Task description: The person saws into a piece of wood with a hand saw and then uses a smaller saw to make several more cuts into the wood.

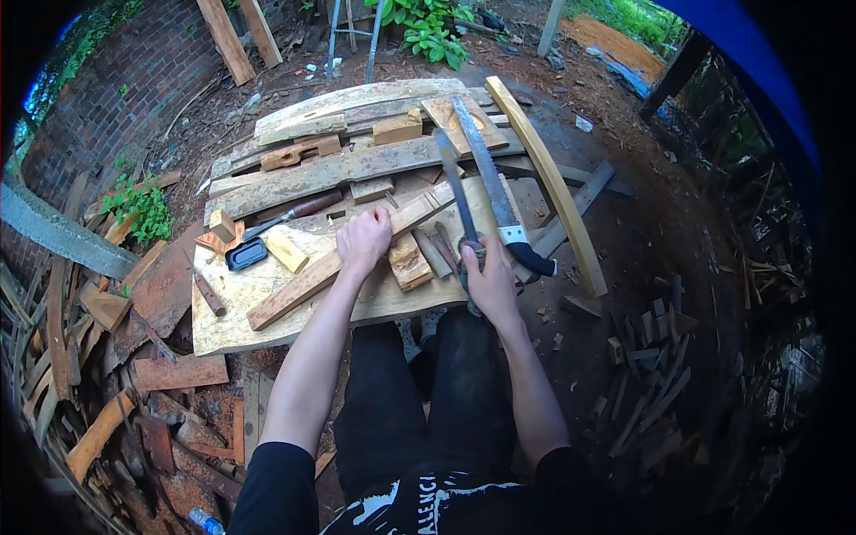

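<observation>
A long wooden bar (303,287) lies slantwise over the workbench (223,330), with cut lines across its far end. My left hand (364,239) is closed in a fist on top of the bar, pressing against it. My right hand (490,281) is wrapped round the handle of a tool with a long, narrow dark blade (460,201), which points away from me and is slightly blurred, beside the bar's far end. Under the bar sits a wooden block (409,264). A handsaw (489,169) with a black and white handle rests just right of the blade.
A chisel (207,292), a black tray (245,255) and a wooden-handled tool (303,207) lie at the left. Rough planks (339,171) cover the far side. A curved wooden strip (553,183) sticks out at the right. Scrap wood (655,357) litters the ground.
</observation>
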The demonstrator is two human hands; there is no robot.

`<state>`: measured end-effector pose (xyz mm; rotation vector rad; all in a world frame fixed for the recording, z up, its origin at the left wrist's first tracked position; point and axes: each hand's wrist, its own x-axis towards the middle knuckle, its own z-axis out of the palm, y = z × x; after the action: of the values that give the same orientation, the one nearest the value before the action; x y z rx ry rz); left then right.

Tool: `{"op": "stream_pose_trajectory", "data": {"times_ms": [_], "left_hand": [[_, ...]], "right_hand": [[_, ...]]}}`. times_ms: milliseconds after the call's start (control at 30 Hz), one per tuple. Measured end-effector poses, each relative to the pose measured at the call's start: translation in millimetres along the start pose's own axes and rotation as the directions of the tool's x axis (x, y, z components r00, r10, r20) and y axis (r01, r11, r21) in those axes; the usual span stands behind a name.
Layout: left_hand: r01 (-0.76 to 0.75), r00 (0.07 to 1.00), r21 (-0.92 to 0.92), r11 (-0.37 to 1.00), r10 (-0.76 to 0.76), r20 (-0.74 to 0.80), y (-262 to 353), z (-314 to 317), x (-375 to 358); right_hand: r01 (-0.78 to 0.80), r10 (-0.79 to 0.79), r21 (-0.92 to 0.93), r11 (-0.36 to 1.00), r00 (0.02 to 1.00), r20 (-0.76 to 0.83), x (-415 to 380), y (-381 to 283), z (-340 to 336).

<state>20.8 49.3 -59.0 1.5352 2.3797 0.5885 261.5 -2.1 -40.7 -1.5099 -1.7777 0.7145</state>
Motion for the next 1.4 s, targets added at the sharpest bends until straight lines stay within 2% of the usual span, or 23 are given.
{"op": "stream_pose_trajectory", "data": {"times_ms": [33, 67, 100, 167, 200, 333, 433, 533, 633, 700, 733, 800, 833, 900, 933, 1000, 1133, 1200, 1400], "left_hand": [[0.001, 1.0, 0.001, 1.0, -0.001, -0.001, 0, 0, 0], [0.003, 1.0, 0.006, 1.0, -0.003, -0.003, 0, 0, 0], [0.005, 1.0, 0.012, 1.0, -0.005, -0.004, 0, 0, 0], [0.007, 1.0, 0.011, 1.0, -0.007, -0.004, 1, -1, 1], [0.008, 1.0, 0.01, 1.0, -0.008, -0.002, 1, 0, 0], [0.008, 1.0, 0.004, 1.0, -0.008, -0.004, 1, -2, 0], [0.016, 1.0, -0.029, 0.999, -0.015, 0.025, -1, 0, 1], [-0.006, 1.0, 0.005, 1.0, 0.006, -0.016, -1, 1, 1], [-0.022, 1.0, -0.006, 1.0, 0.022, -0.02, -2, 2, -1], [-0.029, 0.999, -0.007, 1.0, 0.029, -0.024, -2, 2, 1], [-0.025, 0.999, -0.008, 1.0, 0.025, -0.023, -3, 2, 1], [-0.026, 0.999, -0.008, 1.0, 0.026, -0.027, -3, 4, 1], [-0.027, 0.999, -0.011, 1.0, 0.026, -0.026, -2, 4, 1], [-0.024, 0.999, -0.01, 1.0, 0.024, -0.032, -3, 4, 1], [-0.021, 0.999, -0.013, 1.0, 0.02, -0.031, -3, 4, 1], [-0.03, 0.999, -0.008, 1.0, 0.03, -0.027, -3, 4, 2], [-0.036, 0.999, -0.019, 0.999, 0.035, -0.029, -3, 4, 2], [-0.033, 0.999, -0.005, 0.999, 0.033, -0.024, -3, 4, 2], [-0.044, 0.999, -0.029, 0.999, 0.043, -0.012, -5, 5, 3]], "right_hand": [[0.043, -0.043, -0.053, 0.998, 0.999, -0.008, 5, -4, 3], [0.014, -0.004, -0.132, 0.991, 0.997, 0.073, 9, -7, 5], [0.014, -0.004, -0.132, 0.991, 0.997, 0.074, 11, -10, 9], [0.043, 0.015, -0.361, 0.932, 0.988, 0.156, 13, -13, 17], [0.075, -0.027, -0.382, 0.921, 0.991, 0.128, 13, -9, 25], [0.096, -0.088, -0.337, 0.937, 0.995, 0.041, 18, -2, 45], [0.082, -0.072, -0.347, 0.934, 0.997, 0.042, 20, -5, 52], [0.059, -0.053, -0.366, 0.929, 0.998, 0.027, 22, -9, 56], [-0.01, 0.025, -0.362, 0.932, 0.999, 0.038, 21, -8, 59], [0.036, -0.039, -0.28, 0.959, 0.999, -0.005, 20, -1, 64], [0.037, -0.039, -0.281, 0.959, 0.999, -0.002, 21, 10, 72], [0.183, -0.215, -0.323, 0.928, 0.974, -0.066, 23, 29, 82], [0.183, -0.216, -0.326, 0.928, 0.974, -0.066, 25, 36, 81], [0.226, -0.199, -0.301, 0.926, 0.973, 0.119, 30, 47, 78], [0.228, -0.199, -0.303, 0.925, 0.972, 0.123, 33, 35, 70], [0.038, 0.069, -0.281, 0.959, 0.929, 0.364, 42, 17, 53], [0.11, -0.01, -0.272, 0.956, 0.938, 0.346, 42, 23, 40], [0.22, -0.17, -0.311, 0.925, 0.969, 0.182, 34, 25, 37], [0.133, -0.092, -0.33, 0.934, 0.987, 0.135, 26, 11, 47]]}}
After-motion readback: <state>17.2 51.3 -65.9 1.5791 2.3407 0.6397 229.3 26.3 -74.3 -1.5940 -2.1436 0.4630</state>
